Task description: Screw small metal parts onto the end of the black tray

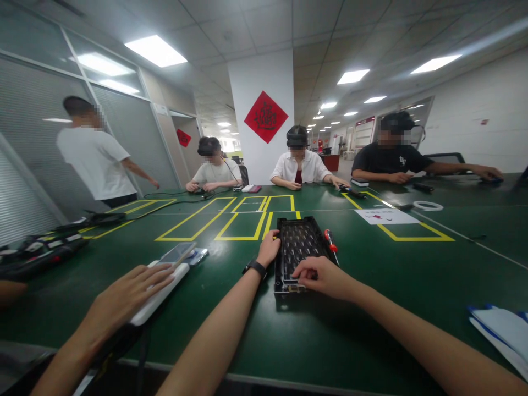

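A shallow black tray (300,242) lies on the green table in front of me, with many small light metal pieces in rows inside it. My left hand (269,247), wearing a dark wristband, is closed on the tray's left edge. Over the tray's near right part, my right hand (322,275) has its fingers bent together in a pinch; whatever is between them is too small or hidden to name. Just right of the tray lies a screwdriver (330,242) with a red and black handle.
At left, a co-worker's hand (127,294) rests on a white device (160,297) beside a phone (178,253). Yellow tape rectangles mark the green table (231,330). A paper sheet (386,216) lies beyond the screwdriver, and white-and-blue cloth (501,330) at right. Several people sit opposite.
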The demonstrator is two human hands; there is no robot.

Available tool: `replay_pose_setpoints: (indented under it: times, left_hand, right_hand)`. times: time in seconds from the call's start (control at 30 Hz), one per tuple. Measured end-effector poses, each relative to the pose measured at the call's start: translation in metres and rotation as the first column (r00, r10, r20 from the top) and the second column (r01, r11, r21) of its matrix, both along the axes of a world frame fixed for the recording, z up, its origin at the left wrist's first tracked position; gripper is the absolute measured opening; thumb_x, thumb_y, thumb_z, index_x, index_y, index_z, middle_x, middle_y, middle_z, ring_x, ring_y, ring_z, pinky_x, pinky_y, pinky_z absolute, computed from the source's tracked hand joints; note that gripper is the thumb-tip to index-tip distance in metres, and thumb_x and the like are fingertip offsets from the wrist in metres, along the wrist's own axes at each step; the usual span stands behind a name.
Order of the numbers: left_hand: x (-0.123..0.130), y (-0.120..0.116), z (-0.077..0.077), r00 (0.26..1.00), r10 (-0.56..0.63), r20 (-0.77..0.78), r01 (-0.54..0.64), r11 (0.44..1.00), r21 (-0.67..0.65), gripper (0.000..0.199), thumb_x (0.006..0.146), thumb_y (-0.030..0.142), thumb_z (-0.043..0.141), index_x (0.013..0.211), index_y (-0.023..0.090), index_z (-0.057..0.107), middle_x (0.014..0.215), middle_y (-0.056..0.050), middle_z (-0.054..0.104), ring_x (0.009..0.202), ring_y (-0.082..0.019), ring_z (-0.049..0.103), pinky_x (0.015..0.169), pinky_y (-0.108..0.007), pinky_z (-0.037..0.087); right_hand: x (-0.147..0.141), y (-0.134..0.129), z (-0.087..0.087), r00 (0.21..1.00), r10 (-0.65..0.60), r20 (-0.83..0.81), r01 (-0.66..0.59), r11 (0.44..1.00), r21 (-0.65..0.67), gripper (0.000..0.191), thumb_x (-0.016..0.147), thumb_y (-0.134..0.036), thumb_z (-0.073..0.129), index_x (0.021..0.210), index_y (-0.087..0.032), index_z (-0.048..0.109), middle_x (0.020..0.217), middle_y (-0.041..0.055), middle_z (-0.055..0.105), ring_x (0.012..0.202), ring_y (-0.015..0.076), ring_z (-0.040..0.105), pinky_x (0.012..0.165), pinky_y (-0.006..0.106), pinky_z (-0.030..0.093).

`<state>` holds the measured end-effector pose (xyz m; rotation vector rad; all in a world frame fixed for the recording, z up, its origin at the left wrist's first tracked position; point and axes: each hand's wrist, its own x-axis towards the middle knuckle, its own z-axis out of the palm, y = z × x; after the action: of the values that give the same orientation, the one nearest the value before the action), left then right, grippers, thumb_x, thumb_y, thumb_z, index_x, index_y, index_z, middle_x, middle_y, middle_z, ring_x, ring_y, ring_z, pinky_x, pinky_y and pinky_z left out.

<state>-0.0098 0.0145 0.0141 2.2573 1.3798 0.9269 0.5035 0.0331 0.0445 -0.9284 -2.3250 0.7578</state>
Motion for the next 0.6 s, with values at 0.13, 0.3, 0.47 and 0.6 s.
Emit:
replay_pose_setpoints:
  times: [0.13,0.3,0.47,0.6]
  left_hand:
    - [-0.004,0.003,-0.004,0.979,-0.019,0.201,0.031,0.998,-0.055,0.026,0.082,0.028,0.035,0.1,0.033,0.053,0.127,0.01,0.047,0.134,-0.018,0.017,0.112,-0.05,0.008]
    - [-0.016,0.006,-0.014,0.924,-0.154,0.351,0.191,0.979,-0.074,0.047,0.074,0.006,0.045,0.108,0.04,0.045,0.127,0.014,0.045,0.132,-0.001,0.017,0.114,-0.045,0.006]
    - [-0.02,0.005,-0.022,0.965,-0.104,0.24,0.113,0.993,-0.024,0.051,0.077,0.004,0.04,0.111,0.042,0.044,0.128,0.017,0.041,0.131,0.003,0.013,0.114,-0.042,0.012]
    - [-0.024,0.002,-0.02,0.971,-0.061,0.233,0.07,0.997,-0.032,0.049,0.078,0.005,0.04,0.109,0.042,0.047,0.127,0.017,0.042,0.132,0.003,0.007,0.114,-0.039,-0.004]
  right_hand:
    - [0.0,-0.001,0.002,1.0,-0.008,0.009,0.008,1.0,-0.003,0.02,0.078,-0.029,0.054,0.09,-0.016,0.063,0.076,0.003,0.063,0.067,0.0117,0.057,0.065,0.024,0.045]
    - [0.001,-0.004,0.006,0.998,-0.008,0.058,0.009,1.0,-0.015,0.022,0.078,-0.033,0.054,0.091,-0.017,0.064,0.076,0.0029,0.063,0.068,0.0121,0.057,0.065,0.025,0.044]
    - [0.001,-0.002,0.005,0.996,0.012,0.087,-0.012,1.0,-0.002,0.023,0.075,-0.032,0.058,0.092,-0.018,0.064,0.077,0.0024,0.063,0.069,0.012,0.056,0.066,0.025,0.044]
    - [0.001,-0.002,0.006,0.999,0.028,0.037,-0.027,0.999,-0.023,0.023,0.075,-0.031,0.059,0.092,-0.017,0.064,0.079,0.0032,0.063,0.071,0.0123,0.057,0.068,0.025,0.044]
